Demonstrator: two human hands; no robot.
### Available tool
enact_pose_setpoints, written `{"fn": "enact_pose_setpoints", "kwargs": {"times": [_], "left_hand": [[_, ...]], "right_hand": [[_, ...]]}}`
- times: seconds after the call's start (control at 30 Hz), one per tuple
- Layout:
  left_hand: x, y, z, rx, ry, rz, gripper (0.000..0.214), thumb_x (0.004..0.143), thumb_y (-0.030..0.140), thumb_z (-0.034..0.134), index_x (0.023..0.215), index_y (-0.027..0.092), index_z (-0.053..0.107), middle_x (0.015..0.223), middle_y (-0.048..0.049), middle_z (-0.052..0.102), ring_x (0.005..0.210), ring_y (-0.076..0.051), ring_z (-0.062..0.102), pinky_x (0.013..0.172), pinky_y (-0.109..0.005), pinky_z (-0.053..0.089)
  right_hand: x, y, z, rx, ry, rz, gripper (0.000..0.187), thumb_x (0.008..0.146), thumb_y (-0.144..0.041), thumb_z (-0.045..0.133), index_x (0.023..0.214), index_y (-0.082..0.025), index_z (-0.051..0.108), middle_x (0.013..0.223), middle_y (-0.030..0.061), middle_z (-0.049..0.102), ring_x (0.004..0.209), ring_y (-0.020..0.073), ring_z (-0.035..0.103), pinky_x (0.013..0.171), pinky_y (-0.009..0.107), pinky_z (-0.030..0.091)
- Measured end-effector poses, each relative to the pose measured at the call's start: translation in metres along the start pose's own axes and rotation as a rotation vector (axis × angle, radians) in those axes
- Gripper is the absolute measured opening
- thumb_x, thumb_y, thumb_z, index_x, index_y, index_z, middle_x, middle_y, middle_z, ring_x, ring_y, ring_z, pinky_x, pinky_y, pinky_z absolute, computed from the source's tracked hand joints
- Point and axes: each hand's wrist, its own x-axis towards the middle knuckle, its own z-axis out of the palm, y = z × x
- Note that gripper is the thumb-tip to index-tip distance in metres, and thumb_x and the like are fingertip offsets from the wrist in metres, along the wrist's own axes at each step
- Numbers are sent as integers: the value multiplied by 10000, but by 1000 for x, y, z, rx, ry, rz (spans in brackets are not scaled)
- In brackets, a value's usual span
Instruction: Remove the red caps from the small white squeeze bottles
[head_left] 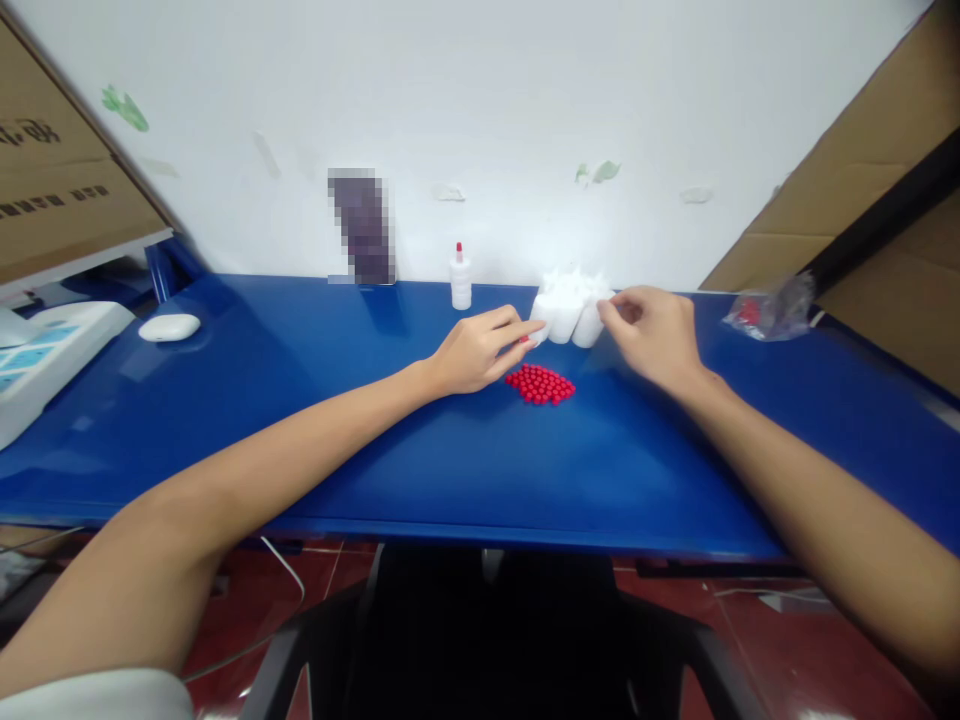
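A cluster of small white plastic bottles (568, 308) stands on the blue table (450, 450) near the back wall. My left hand (480, 350) reaches to the cluster's left side, fingers curled with the fingertips touching a bottle. My right hand (652, 335) is at the cluster's right side, fingers pinched against the rightmost bottle. A pile of small red beads (541, 384) lies on the table just in front of the bottles, between my two hands.
One white bottle with a red tip (460, 278) stands apart at the back. A clear plastic bag with red bits (769, 308) lies at the right. A white oval case (169, 327) and a white device (45, 350) lie at the left. Cardboard boxes flank both sides.
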Motion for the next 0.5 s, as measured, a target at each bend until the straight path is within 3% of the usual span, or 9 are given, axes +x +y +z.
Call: {"fn": "enact_pose_setpoints", "kwargs": {"times": [0.13, 0.27, 0.4, 0.5], "left_hand": [[-1, 0, 0, 40, -1, 50, 326, 1035, 200, 450, 1305, 136, 623, 977, -93, 703, 857, -147, 662, 742, -284, 563], [-3, 2, 0, 122, -40, 181, 348, 1014, 146, 453, 1330, 163, 597, 1089, -82, 741, 926, -141, 700, 767, -267, 580], [-3, 2, 0, 90, 7, 205, 365, 1005, 134, 478, 1358, 178, 559, 1155, -74, 746, 967, -140, 717, 791, -270, 591], [-2, 4, 0, 81, 25, 141, 325, 1022, 174, 488, 1338, 184, 565, 1120, -71, 756, 940, -135, 724, 784, -261, 585]], "right_hand": [[-1, -13, -8, 19, -29, -86, 365, 881, -357, 556, 541, -238, 496, 594, 43, 604, 600, 207, 554, 648, 379, 410], [-10, -37, -17, 137, -211, -170, 472, 927, -427, 516, 513, -235, 396, 455, -22, 413, 462, 143, 433, 558, 333, 352], [-21, -58, -17, 305, -259, -186, 252, 896, -455, 594, 789, -234, 534, 627, -25, 595, 472, 129, 506, 525, 300, 403], [-25, -65, -14, 358, -244, -165, 267, 892, -434, 623, 1055, -238, 546, 930, 28, 709, 482, 116, 557, 523, 292, 446]]}}
